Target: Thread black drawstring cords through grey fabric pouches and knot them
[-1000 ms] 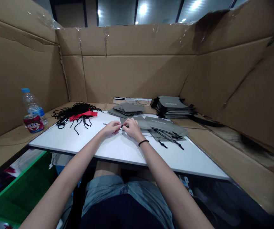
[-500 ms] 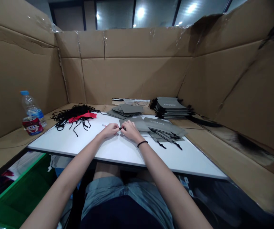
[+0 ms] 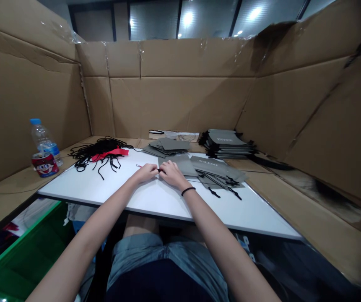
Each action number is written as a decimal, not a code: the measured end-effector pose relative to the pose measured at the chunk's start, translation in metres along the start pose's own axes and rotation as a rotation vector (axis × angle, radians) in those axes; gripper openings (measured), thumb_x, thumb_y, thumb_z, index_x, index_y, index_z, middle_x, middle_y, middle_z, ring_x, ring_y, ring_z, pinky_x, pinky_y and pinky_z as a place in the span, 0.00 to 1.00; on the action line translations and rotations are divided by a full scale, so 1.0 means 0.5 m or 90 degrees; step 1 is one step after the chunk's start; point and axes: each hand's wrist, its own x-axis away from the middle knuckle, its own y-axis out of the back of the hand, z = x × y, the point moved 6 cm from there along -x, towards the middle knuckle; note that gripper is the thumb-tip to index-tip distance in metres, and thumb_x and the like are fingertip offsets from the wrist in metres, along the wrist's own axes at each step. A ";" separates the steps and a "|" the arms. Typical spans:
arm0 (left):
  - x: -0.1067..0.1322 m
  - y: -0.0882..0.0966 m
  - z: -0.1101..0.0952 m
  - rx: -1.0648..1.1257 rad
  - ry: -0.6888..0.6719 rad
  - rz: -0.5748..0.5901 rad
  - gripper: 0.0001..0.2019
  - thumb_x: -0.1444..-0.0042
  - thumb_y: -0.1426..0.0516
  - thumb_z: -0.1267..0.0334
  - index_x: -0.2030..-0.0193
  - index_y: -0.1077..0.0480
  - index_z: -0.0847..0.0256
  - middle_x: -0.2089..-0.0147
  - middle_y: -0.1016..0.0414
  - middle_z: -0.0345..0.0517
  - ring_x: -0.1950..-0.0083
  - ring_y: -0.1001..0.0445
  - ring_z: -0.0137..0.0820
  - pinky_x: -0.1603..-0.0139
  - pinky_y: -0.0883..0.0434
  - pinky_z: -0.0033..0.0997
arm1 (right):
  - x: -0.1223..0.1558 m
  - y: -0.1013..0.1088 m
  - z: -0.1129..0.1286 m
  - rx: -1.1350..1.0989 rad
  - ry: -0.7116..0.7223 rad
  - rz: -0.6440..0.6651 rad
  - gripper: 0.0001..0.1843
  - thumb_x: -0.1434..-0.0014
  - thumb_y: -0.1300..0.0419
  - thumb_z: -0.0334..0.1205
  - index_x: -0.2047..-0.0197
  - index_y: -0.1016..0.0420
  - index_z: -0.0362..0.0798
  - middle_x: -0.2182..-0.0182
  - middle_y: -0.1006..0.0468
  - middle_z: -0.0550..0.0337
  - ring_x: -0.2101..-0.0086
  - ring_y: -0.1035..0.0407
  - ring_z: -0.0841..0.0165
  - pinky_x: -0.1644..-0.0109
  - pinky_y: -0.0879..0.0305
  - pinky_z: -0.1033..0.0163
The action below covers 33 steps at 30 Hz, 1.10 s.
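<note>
Bottle, clear plastic, blue cap (image 3: 43, 138), stands far left on the cardboard ledge, with a red can (image 3: 44, 163) touching it in front.

Cord bundle (image 3: 98, 149), black and loose, with a red strip across it, lies on the rear left of the white board (image 3: 82, 184).

Left hand (image 3: 147, 172) and right hand (image 3: 172, 174) are at mid-board with fingertips meeting. Thumb and forefinger of each hand are pinched together on one black cord (image 3: 159, 170), which lies between them beside the near corner of a grey pouch (image 3: 183, 163). A black band (image 3: 189, 190) is on the right wrist.

Corded pouches (image 3: 218, 170) lie just to the right, and a pouch stack (image 3: 227, 144) sits at rear right.

Handling note, as a judgement: keep both pinches close to the cord's tip, brace the hands low on the board, and leave the pouch flat so the thin end neither slips nor frays.
</note>
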 end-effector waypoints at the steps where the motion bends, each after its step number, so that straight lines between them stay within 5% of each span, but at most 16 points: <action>1: 0.000 0.001 0.001 0.006 -0.001 -0.006 0.08 0.51 0.51 0.64 0.77 0.36 0.62 0.77 0.36 0.38 0.72 0.40 0.28 0.72 0.45 0.27 | 0.001 -0.002 0.001 0.002 0.002 0.012 0.12 0.39 0.51 0.36 0.63 0.26 0.47 0.61 0.26 0.54 0.57 0.40 0.63 0.50 0.47 0.57; 9: 0.002 0.010 -0.005 0.028 -0.003 -0.036 0.07 0.52 0.50 0.66 0.80 0.39 0.61 0.80 0.40 0.36 0.75 0.44 0.26 0.75 0.48 0.26 | 0.002 -0.005 -0.002 0.048 -0.005 -0.002 0.12 0.38 0.52 0.36 0.62 0.26 0.49 0.60 0.27 0.54 0.58 0.40 0.62 0.51 0.47 0.57; 17: 0.007 0.025 -0.007 0.104 0.110 -0.095 0.14 0.51 0.49 0.66 0.86 0.45 0.60 0.85 0.50 0.35 0.80 0.50 0.23 0.78 0.53 0.26 | -0.003 0.004 0.012 0.119 -0.039 -0.084 0.13 0.37 0.51 0.36 0.62 0.25 0.49 0.60 0.27 0.51 0.57 0.42 0.59 0.48 0.51 0.53; 33: 0.010 0.018 -0.010 0.276 0.134 -0.058 0.14 0.56 0.48 0.64 0.88 0.47 0.60 0.88 0.50 0.34 0.83 0.53 0.20 0.82 0.55 0.23 | -0.006 0.001 0.008 0.099 -0.113 -0.113 0.14 0.37 0.52 0.36 0.61 0.25 0.50 0.58 0.28 0.47 0.54 0.43 0.56 0.46 0.54 0.47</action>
